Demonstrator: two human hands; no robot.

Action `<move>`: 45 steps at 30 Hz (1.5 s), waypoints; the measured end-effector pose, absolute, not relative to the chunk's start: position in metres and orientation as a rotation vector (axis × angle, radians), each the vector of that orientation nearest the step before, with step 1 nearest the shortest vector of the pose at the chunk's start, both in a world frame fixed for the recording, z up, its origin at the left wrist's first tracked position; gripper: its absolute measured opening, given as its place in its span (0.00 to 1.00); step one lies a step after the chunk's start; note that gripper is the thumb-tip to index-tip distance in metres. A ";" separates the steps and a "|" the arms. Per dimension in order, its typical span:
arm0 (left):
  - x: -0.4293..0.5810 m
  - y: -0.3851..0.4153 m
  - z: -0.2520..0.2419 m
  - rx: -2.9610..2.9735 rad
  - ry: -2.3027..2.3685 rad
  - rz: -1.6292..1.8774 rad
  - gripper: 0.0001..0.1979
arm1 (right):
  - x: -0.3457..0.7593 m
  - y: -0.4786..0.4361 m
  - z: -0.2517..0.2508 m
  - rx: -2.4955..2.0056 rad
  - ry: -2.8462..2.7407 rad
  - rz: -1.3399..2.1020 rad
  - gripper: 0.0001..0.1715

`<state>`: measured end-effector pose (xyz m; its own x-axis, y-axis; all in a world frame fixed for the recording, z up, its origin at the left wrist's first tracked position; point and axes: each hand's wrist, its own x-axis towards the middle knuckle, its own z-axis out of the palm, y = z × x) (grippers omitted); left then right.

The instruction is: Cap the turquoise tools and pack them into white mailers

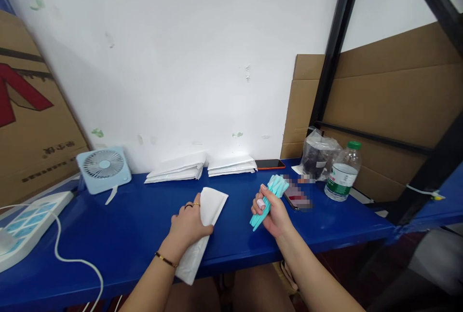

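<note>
Snugly, teal bundle [278, 185] inside right grip [277, 213].

A person's left hand [188, 223] rests flat on a white padded envelope [201, 235] lying on a blue table [126, 235], while the right hand [274, 213] grips a bundle of teal plastic sticks [269, 201] just above it. Behind sit two envelope stacks [177, 168], a small fan [103, 168], a phone [269, 164] and a water bottle [343, 172].
</note>
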<state>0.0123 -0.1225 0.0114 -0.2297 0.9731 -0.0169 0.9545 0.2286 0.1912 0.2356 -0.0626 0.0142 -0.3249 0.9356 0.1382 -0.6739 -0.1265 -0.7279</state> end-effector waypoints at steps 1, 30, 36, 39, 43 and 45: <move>0.012 -0.120 0.014 1.881 2.348 0.221 0.47 | 0.237 -0.063 0.014 -0.433 -0.873 1.720 0.18; 0.066 -0.139 0.051 2.368 2.055 1.200 0.59 | 0.240 -0.074 0.046 -0.953 -1.591 0.677 0.17; 0.091 -0.131 0.036 2.472 2.222 1.234 0.39 | 0.243 -0.083 0.041 -0.949 -1.570 0.801 0.17; 0.082 -0.130 0.037 2.518 2.224 1.210 0.37 | 0.248 -0.075 0.032 -0.966 -1.439 1.023 0.16; 0.073 -0.128 0.041 2.518 2.229 1.134 0.35 | 0.251 -0.068 0.032 -0.867 -1.278 1.173 0.14; 0.071 -0.128 0.042 2.498 2.220 1.102 0.32 | 0.255 -0.068 0.043 -0.663 -1.138 1.180 0.12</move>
<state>0.0708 -0.1280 0.0420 0.0427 0.7485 0.6617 0.9796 -0.1616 0.1195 0.2545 -0.0676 0.0430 -0.0278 0.9429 0.3319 -0.3655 0.2995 -0.8813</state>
